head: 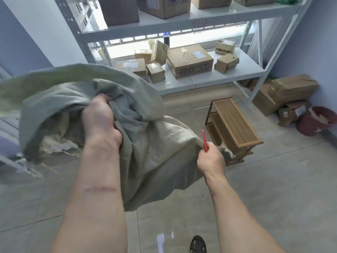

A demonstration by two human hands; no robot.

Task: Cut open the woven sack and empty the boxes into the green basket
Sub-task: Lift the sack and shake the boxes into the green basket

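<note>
A grey-green woven sack [155, 154] hangs limp and crumpled in the air in front of me, its frayed open mouth [54, 141] turned to the left. My left hand [100, 119] grips a bunched fold near the top of it. My right hand [211, 159] pinches the sack's right corner together with a thin red cutter [204, 140] that points upward. What is inside the sack cannot be seen. No green basket is in view.
A white metal shelf rack [209, 79] stands ahead, holding several cardboard boxes [189, 61]. A small wooden rack [233, 128] stands on the tiled floor at right. More boxes [291, 90] and a dark red bucket [317, 121] fill the right corner. My shoe [197, 244] shows below.
</note>
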